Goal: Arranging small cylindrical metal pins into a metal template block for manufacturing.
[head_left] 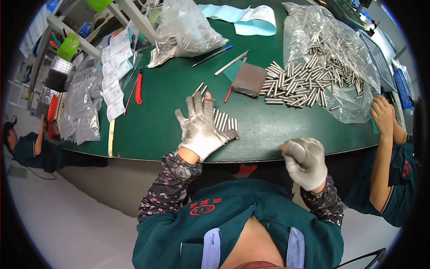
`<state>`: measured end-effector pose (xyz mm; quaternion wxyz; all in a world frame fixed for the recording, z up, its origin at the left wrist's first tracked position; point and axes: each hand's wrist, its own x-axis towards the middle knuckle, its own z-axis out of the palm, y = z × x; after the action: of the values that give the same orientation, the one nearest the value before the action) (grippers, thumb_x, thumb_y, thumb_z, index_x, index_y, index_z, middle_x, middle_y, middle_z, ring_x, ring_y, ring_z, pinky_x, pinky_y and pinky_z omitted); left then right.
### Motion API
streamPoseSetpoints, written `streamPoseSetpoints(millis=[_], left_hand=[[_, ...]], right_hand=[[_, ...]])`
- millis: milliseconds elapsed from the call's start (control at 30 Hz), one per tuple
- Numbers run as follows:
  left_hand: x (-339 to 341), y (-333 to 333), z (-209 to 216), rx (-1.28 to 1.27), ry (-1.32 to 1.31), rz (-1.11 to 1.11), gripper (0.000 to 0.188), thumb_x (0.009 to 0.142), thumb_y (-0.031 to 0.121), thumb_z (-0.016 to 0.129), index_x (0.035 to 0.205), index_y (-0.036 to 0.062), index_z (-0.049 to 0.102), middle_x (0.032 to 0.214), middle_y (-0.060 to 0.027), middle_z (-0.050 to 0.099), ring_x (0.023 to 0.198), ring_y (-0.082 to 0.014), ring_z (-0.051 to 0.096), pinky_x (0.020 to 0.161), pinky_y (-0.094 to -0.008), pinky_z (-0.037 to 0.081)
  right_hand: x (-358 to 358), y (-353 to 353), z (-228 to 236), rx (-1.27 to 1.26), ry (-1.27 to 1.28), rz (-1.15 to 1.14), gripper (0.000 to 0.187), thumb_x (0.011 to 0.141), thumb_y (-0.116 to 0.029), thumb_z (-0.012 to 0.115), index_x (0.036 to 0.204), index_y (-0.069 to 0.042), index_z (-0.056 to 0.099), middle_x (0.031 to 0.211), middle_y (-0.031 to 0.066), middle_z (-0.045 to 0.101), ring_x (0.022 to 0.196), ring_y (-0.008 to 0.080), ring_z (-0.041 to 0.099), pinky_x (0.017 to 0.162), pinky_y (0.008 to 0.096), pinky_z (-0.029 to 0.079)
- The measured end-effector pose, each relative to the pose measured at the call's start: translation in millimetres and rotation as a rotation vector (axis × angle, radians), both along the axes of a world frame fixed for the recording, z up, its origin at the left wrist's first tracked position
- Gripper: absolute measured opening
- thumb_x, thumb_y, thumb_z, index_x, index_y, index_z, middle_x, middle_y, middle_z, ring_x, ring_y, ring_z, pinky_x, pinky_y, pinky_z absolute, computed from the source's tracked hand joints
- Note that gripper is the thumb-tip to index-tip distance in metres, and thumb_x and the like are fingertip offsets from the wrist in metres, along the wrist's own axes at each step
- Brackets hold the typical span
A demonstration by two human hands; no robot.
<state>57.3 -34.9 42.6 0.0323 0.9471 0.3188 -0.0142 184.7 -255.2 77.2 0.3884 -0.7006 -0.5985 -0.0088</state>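
Note:
My left hand (197,125), in a pale work glove with bare fingertips showing, lies with fingers spread over a small group of short metal pins (222,120) on the green table (264,134). Several pins show beside the thumb, and a few more stick out past the fingertips; the rest are hidden under the palm. At the table's front edge my right hand (305,162), gloved too, is closed in a fist. Whatever it may hold is hidden. Beyond the hands, a large heap of metal pins (300,83) spills from a clear plastic bag (351,112).
A brown square pad (249,80) touches the heap's left side. Around it lie a metal strip (231,62), a blue pen (212,56) and a red-handled tool (139,89). A filled plastic bag (197,33) stands at the back. On the right are another person's hands (383,114).

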Motion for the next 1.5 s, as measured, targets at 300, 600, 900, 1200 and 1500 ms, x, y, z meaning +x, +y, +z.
streamPoseSetpoints(millis=[300, 600, 900, 1200, 1500], left_hand=[[1, 2, -4, -0.006, -0.075, -0.046, 0.087, 0.071, 0.055, 0.059, 0.137, 0.0036, 0.036, 0.142, -0.0235, 0.028, 0.135, -0.0386, 0.02, 0.102, -0.0649, 0.016], [-22, 37, -21, -0.003, -0.149, -0.31, 0.077, 0.07, 0.042, 0.064, 0.134, 0.0077, 0.04, 0.143, -0.0238, 0.026, 0.134, -0.0431, 0.02, 0.105, -0.0621, 0.015], [-12, 118, -20, 0.01, -0.123, -0.451, 0.08, 0.071, 0.044, 0.067, 0.137, 0.0105, 0.035, 0.143, -0.0241, 0.025, 0.134, -0.0418, 0.022, 0.108, -0.0567, 0.017], [1, 166, -32, -0.285, -0.475, -0.57, 0.057, 0.084, 0.017, 0.05, 0.138, 0.01, 0.035, 0.132, -0.0169, 0.046, 0.127, -0.032, 0.038, 0.11, -0.0449, 0.022], [0, 134, 4, 0.107, -0.597, -0.557, 0.063, 0.071, 0.016, 0.066, 0.13, 0.0104, 0.045, 0.131, -0.0113, 0.049, 0.123, -0.0333, 0.044, 0.105, -0.0488, 0.03]], right_hand=[[-24, 90, -42, -0.237, -0.24, -0.042, 0.014, 0.074, -0.015, 0.059, 0.087, -0.01, 0.056, 0.083, 0.0069, 0.057, 0.083, 0.0265, 0.058, 0.071, 0.0393, 0.046], [-36, 120, -50, -0.278, -0.336, -0.05, 0.016, 0.074, -0.016, 0.06, 0.087, -0.009, 0.056, 0.079, 0.0062, 0.058, 0.079, 0.0245, 0.06, 0.065, 0.0377, 0.047], [-44, 173, -49, -0.297, -0.443, -0.125, 0.01, 0.08, -0.02, 0.056, 0.082, -0.01, 0.057, 0.077, 0.0042, 0.062, 0.075, 0.0204, 0.062, 0.062, 0.0349, 0.049], [-49, 219, -58, -0.349, -0.412, -0.21, 0.02, 0.079, -0.024, 0.061, 0.091, -0.009, 0.056, 0.077, 0.0073, 0.061, 0.077, 0.0249, 0.061, 0.064, 0.0387, 0.048], [19, 121, -12, -0.018, -0.227, -0.214, 0.021, 0.076, -0.018, 0.062, 0.096, -0.01, 0.059, 0.079, 0.0106, 0.059, 0.076, 0.0303, 0.059, 0.069, 0.0408, 0.049]])
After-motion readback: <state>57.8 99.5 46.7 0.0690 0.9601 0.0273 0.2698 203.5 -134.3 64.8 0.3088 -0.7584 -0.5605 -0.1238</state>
